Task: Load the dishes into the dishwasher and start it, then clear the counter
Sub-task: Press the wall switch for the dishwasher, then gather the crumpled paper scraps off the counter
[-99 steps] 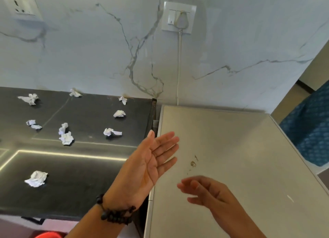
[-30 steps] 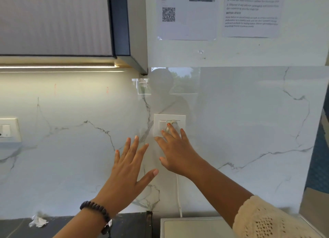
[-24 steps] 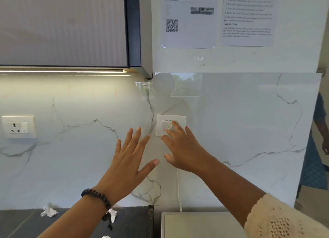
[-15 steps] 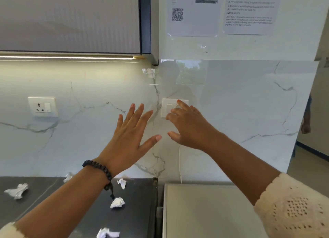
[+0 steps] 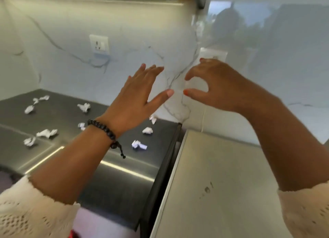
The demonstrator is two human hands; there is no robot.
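Both my hands are up in front of the marble backsplash [image 5: 124,33] right now and neither is holding anything. Left hand [image 5: 137,99] is flat with the fingers straight and the thumb stuck out to the side, beaded bracelet [image 5: 105,131] on the wrist. Right hand [image 5: 217,84] is loosely curled, thumb and fingers making a sort of C shape with a gap between them, just below the switch plate [image 5: 213,53]. Can't tell if a fingertip is actually touching it, it's pretty blurry.

The dark counter [image 5: 114,181] on my left has crumpled paper scraps [image 5: 46,133] scattered all over it. To the right of it sits the dishwasher top [image 5: 213,202], a pale flat surface with a small smudge on it. There's a wall socket [image 5: 99,45] further left on the backsplash.
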